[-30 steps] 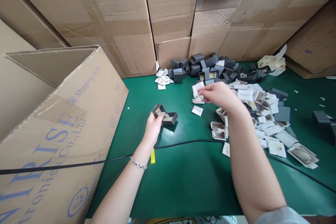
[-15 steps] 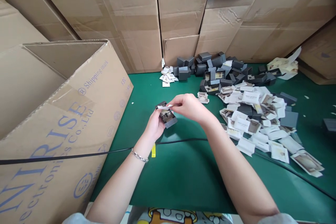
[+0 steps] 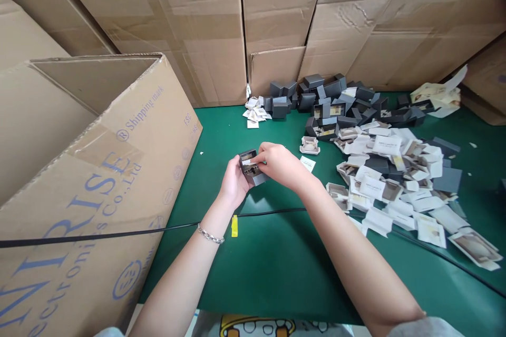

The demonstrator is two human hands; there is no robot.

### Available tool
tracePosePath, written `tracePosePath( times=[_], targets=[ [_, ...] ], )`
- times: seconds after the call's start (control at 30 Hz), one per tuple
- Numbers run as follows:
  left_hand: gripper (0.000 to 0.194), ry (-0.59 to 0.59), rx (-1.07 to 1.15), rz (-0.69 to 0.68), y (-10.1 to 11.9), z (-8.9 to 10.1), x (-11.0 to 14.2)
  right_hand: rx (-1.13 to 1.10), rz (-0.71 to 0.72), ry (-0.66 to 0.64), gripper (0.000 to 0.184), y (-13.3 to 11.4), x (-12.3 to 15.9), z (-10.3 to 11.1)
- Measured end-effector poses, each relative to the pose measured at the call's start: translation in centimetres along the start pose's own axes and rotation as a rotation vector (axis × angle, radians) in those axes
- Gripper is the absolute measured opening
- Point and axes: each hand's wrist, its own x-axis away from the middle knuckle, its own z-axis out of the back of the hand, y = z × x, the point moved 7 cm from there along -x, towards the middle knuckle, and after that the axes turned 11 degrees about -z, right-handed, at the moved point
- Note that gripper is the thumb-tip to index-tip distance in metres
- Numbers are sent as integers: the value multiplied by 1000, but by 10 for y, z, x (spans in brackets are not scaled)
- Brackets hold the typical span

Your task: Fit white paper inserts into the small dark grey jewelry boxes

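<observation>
So the left hand (image 3: 234,185) has the small open dark box (image 3: 250,167) cupped in its grip just above the green worktop (image 3: 276,268), near the big cardboard carton (image 3: 90,179). The right hand (image 3: 279,165), which a second ago was over by the heap of white cards (image 3: 389,179) pinching one, is now right up against the box, fingertips pressed together on the little white card (image 3: 250,162) and pushing it down into the opening. Half a second back the card was only hovering at the rim, now it sits partly inside (can't tell if it's fully seated, the fingers cover it). I'd say the insert step is basically mid-press. Pile of dark boxes (image 3: 328,97) sits further back against the carton wall, and a black cable (image 3: 118,234) runs across under the wrists.
</observation>
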Motion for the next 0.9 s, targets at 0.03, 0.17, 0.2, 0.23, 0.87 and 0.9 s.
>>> tracePosePath(
  times=[0.03, 0.17, 0.2, 0.23, 0.87, 0.9],
  targets=[
    [36, -6, -5, -9, 0, 1, -1, 18, 5, -12, 32, -1, 0, -3],
    [32, 3, -56, -58, 4, 7, -4, 71, 31, -73, 29, -8, 1, -12],
    [31, -7, -72, -76, 5, 7, -4, 74, 31, -86, 29, -9, 2, -13],
    [32, -26, -84, -90, 6, 7, -4, 73, 28, -94, 28, -10, 2, -14],
    [47, -115, -132, -173, 8, 4, -4, 133, 0, -108, 23, -15, 9, -10],
    [48, -117, -144, -185, 9, 5, -4, 139, 0, -100, 23, -15, 8, -11]
  ],
)
